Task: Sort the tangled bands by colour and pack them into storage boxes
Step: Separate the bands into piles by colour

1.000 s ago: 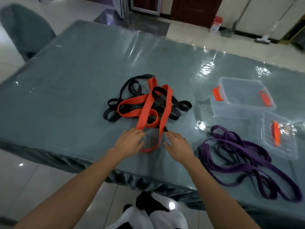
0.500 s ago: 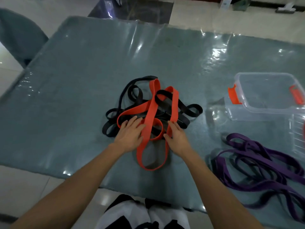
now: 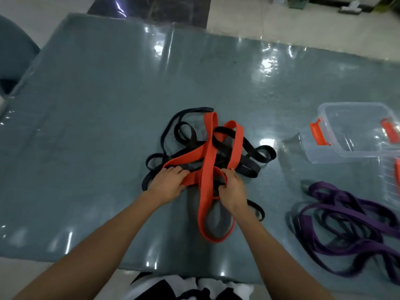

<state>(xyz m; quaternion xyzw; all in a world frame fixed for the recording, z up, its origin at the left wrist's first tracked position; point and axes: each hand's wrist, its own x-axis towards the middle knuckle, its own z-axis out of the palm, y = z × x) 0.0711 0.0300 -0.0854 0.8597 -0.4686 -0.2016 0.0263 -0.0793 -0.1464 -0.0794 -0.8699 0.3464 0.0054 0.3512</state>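
Observation:
An orange band point(image 3: 208, 161) lies tangled with several black bands point(image 3: 244, 148) in the middle of the table. My left hand point(image 3: 167, 184) grips a fold of the orange band at its left side. My right hand point(image 3: 232, 188) curls round a small orange loop just right of the long orange strand. A separate heap of purple bands point(image 3: 350, 221) lies at the right. A clear storage box point(image 3: 355, 131) with orange latches stands open behind the purple heap.
The grey table point(image 3: 108, 126) is covered with a shiny plastic sheet. A second clear piece with an orange latch point(image 3: 392, 182), box or lid, is cut off at the right edge. A grey chair point(image 3: 13, 55) stands at the far left.
Both hands moved forward onto the tangle and closed on the orange band. The camera tilted further down over the table.

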